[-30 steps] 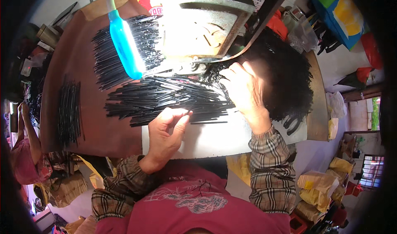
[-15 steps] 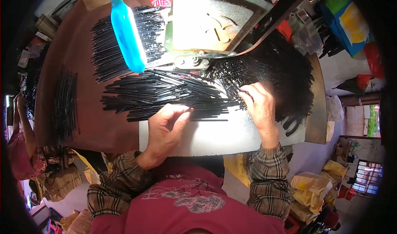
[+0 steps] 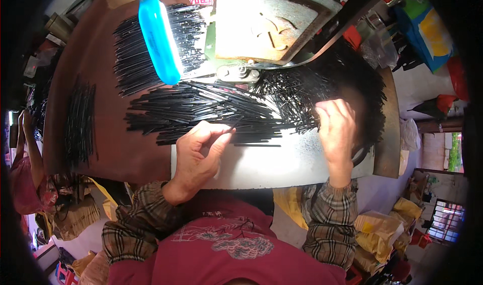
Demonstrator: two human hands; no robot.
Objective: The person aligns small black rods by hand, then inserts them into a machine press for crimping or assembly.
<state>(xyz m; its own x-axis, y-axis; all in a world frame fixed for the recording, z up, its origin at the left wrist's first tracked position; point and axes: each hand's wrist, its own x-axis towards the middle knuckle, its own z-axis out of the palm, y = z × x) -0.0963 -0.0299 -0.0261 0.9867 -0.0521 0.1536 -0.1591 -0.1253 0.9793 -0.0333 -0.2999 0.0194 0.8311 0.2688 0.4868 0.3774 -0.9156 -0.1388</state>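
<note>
My left hand [image 3: 201, 151] pinches the end of a thin black strip [image 3: 236, 123] between thumb and forefinger, above the front edge of a loose middle pile of black strips [image 3: 196, 106]. My right hand [image 3: 338, 131] hovers at the front of a tangled heap of short black pieces [image 3: 297, 91] on the right. Its thumb and fingers are drawn together; whatever they may hold is too small to make out. Beside its wrist, a dark curved handle [image 3: 360, 157] shows in part.
A metal machine head [image 3: 271, 26] stands over the table's far middle, with a lit blue lamp [image 3: 157, 38] at its left. More black strips lie in a far-left stack [image 3: 132, 58] and a narrow left row [image 3: 79, 124]. Another person's arm [image 3: 31, 144] is at far left.
My right hand has moved right, away from the middle pile and over the dark heap, covering more of the curved handles. My left hand stays nearly in place, still pinching.
</note>
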